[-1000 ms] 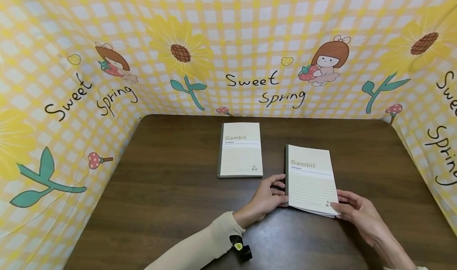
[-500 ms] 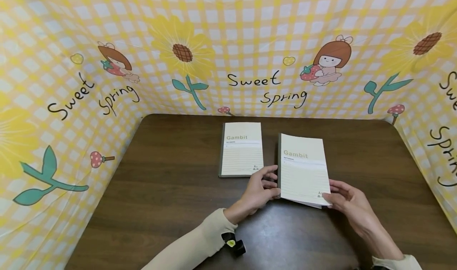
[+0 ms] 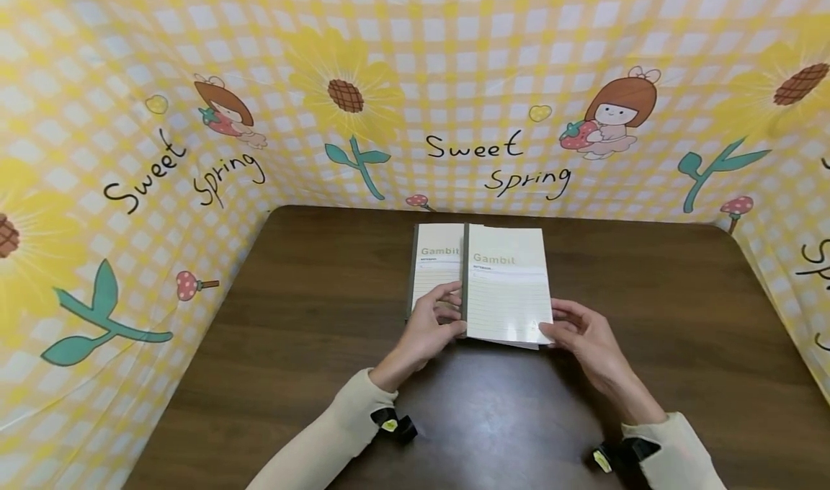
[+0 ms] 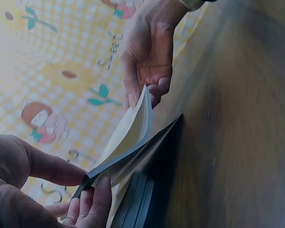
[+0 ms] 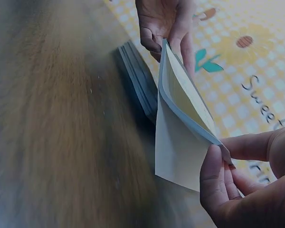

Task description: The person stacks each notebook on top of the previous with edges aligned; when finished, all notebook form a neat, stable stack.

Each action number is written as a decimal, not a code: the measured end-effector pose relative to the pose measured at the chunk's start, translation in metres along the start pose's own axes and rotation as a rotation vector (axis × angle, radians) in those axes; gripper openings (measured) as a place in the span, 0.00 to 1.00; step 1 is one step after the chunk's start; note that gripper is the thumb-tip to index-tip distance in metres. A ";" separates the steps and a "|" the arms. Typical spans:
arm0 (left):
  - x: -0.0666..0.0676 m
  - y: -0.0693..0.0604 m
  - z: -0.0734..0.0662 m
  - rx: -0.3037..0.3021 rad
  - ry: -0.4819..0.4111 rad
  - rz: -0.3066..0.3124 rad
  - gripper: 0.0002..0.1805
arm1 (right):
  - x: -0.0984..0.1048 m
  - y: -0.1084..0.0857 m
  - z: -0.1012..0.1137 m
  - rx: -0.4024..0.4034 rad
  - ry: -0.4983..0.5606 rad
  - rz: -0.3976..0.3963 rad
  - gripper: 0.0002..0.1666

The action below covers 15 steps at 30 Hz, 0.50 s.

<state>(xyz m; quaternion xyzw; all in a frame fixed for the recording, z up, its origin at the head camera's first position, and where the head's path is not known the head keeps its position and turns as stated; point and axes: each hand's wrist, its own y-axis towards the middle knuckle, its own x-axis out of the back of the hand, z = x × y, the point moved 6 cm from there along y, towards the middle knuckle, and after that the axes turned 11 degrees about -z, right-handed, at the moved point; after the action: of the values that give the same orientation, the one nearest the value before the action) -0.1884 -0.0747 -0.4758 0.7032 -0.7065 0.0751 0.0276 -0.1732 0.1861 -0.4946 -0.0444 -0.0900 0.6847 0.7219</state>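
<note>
A cream notebook [image 3: 508,288] with a dark spine and "Gambit" on its cover is held up by both hands. My left hand [image 3: 431,328] pinches its spine side near the lower corner, thumb above and fingers beneath. At the lower right corner my right hand [image 3: 586,339] pinches the opposite edge. The held notebook's pages bow apart, and its back cover hangs down a little in the right wrist view. Partly hidden behind it lies a stack of similar notebooks [image 3: 436,259]; the layered edges of the stack [image 5: 137,78] show in the right wrist view.
A dark brown wooden table [image 3: 311,375] bears the notebooks. Yellow-checked cloth [image 3: 363,58] with printed flowers rises at its back and sides. Black straps with small devices [image 3: 392,425] sit on both wrists.
Both hands have carried the notebook left and away from me, so it now overlaps the stack in the head view. The grip stays the same, and the head view has shifted slightly.
</note>
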 end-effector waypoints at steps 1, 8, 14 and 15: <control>0.005 0.002 0.001 0.004 0.001 -0.013 0.38 | -0.005 0.003 0.001 0.006 -0.003 0.002 0.35; 0.038 0.012 0.017 0.088 -0.016 -0.088 0.37 | -0.039 0.020 0.002 0.042 -0.049 0.009 0.31; 0.060 0.018 0.020 0.093 0.020 -0.118 0.36 | -0.061 0.034 0.003 0.071 -0.077 0.016 0.30; 0.063 0.019 0.020 0.093 0.030 -0.122 0.36 | -0.064 0.036 0.004 0.077 -0.086 0.017 0.30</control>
<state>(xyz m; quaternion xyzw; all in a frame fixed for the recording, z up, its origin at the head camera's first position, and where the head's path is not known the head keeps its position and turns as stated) -0.2067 -0.1401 -0.4880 0.7441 -0.6577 0.1166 0.0099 -0.2121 0.1242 -0.5021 0.0120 -0.0940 0.6950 0.7127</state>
